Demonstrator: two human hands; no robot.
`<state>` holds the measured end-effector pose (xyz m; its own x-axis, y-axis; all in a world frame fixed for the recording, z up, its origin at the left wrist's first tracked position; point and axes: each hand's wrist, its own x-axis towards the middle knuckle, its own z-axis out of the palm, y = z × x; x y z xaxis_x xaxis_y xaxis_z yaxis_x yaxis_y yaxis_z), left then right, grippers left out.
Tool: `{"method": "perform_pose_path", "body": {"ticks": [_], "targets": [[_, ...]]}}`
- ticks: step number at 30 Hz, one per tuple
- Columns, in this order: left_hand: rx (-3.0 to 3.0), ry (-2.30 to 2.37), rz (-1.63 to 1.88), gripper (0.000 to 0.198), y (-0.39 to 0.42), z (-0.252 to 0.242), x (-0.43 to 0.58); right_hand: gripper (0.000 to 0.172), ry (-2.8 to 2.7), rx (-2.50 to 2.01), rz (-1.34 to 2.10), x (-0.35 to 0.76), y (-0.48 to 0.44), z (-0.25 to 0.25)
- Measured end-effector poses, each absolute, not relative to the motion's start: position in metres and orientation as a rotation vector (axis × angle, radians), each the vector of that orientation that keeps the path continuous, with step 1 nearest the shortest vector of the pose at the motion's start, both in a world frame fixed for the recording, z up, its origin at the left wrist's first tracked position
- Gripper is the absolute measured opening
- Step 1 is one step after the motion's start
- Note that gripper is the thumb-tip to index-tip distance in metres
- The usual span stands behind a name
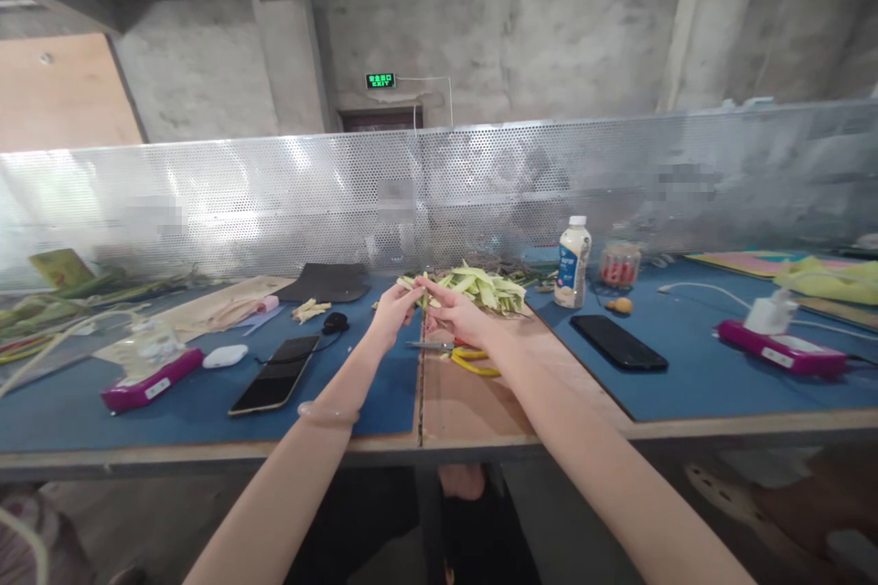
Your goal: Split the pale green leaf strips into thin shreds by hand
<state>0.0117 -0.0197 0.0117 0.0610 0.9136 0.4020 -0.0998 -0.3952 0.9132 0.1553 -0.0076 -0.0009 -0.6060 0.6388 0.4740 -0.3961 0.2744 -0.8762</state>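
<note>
My left hand (pixel 395 311) and my right hand (pixel 461 313) meet over the middle of the table, fingertips pinched close together. Between them is a thin pale green leaf strip (pixel 410 281), partly hidden by the fingers. Just behind my right hand lies a heap of similar pale green leaf strips (pixel 484 289), like husk or peeled leaves. Scissors with yellow handles (pixel 476 367) lie on the bare wood below my right hand, blades pointing left. A clear bangle (pixel 327 414) circles my left wrist.
A phone (pixel 275 375) and purple power strip (pixel 155 379) lie left; another phone (pixel 617 343) and power strip (pixel 782 349) lie right. A white-capped bottle (pixel 572 263) stands by a jar (pixel 619 265). A perforated metal screen (pixel 288 201) runs along the back.
</note>
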Motion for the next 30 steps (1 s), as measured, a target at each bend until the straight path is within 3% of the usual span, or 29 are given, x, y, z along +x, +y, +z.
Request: {"method": "perform_pose_path", "body": {"ticks": [19,30], "targets": [[1.439,0.794,1.444,0.038,-0.014,0.008,0.012,0.071,-1.675,-0.302,1.414,0.162,-0.008,0.003],[1.809,1.280,1.521,0.038,-0.008,0.005,0.007,0.073,-1.692,-0.388,1.359,0.158,-0.006,0.000]]}}
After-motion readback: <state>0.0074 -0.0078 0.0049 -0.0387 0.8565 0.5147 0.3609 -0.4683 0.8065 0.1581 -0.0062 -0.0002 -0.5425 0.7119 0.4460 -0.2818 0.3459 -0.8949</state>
